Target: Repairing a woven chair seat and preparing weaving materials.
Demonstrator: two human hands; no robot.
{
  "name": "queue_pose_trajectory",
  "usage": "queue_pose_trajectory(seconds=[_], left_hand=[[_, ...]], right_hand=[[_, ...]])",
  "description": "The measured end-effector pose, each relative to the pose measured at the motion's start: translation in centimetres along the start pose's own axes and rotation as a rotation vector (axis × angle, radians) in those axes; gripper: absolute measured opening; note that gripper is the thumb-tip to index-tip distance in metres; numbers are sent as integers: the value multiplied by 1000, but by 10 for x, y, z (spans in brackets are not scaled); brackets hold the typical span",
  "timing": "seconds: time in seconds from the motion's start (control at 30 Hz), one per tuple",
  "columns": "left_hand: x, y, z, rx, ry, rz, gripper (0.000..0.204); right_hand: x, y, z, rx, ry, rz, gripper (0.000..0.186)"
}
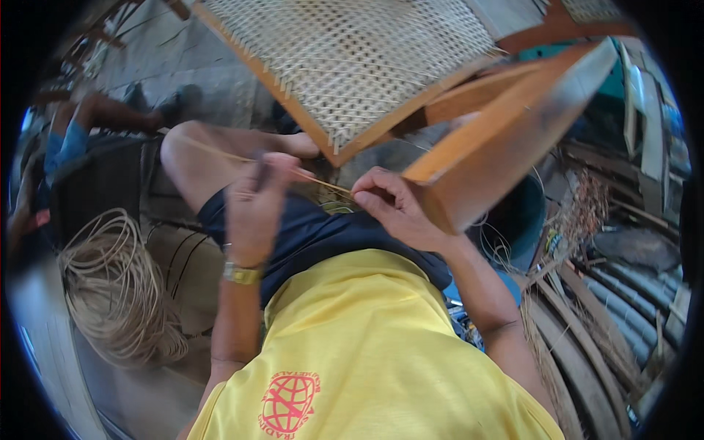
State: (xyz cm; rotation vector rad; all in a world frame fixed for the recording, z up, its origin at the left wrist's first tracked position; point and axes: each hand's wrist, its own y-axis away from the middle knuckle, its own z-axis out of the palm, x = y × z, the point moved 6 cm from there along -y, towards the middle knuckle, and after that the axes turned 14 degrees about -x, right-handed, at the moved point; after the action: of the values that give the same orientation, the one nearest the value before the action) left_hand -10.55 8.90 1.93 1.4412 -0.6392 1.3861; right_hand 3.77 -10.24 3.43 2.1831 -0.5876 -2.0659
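Observation:
A thin tan cane strand [326, 183] runs taut between my two hands above my lap, and its tail stretches past the left hand toward my bent knee. My left hand [255, 209], smeared by motion and wearing a gold-coloured watch at the wrist, is closed round the strand; a small dark thing shows by its thumb, too blurred to name. Thumb and fingers of my right hand [389, 205] pinch the strand's other end. Ahead of them is a wooden frame with a woven cane panel [359, 66], its near corner pointing toward me.
An orange-brown wooden part [506, 139] slants close above my right hand. On the left lies a big coil of cane [121, 293]. A dark green bucket [521, 220] stands at right, near stacked wood pieces [587, 352] and grey pipes [623, 315]. Another person's legs [110, 117] show at far left.

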Motion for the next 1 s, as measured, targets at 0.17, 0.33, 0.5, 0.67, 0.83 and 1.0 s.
queue_pose_trajectory(seconds=[0.17, 0.33, 0.5, 0.67, 0.83, 1.0], left_hand=[[33, -5, -98, 292, 42, 100, 21], [39, 8, -90, -44, 129, 80, 19], [-1, 18, 14, -546, -200, -320, 22], [-41, -19, 118, -776, -221, -211, 29], [-84, -68, 192, -890, 430, -244, 42], [-72, -58, 181, -993, 214, -423, 41]], right_hand=[[42, 112, -105, 176, 481, 115, 12], [87, 256, -233, 796, 933, 290, 7], [130, 337, -238, 1252, 326, 647, 21], [126, 204, -129, 778, -305, 303, 13], [63, 120, -76, 636, -511, 68, 17], [77, 128, -114, 757, -584, 29, 13]])
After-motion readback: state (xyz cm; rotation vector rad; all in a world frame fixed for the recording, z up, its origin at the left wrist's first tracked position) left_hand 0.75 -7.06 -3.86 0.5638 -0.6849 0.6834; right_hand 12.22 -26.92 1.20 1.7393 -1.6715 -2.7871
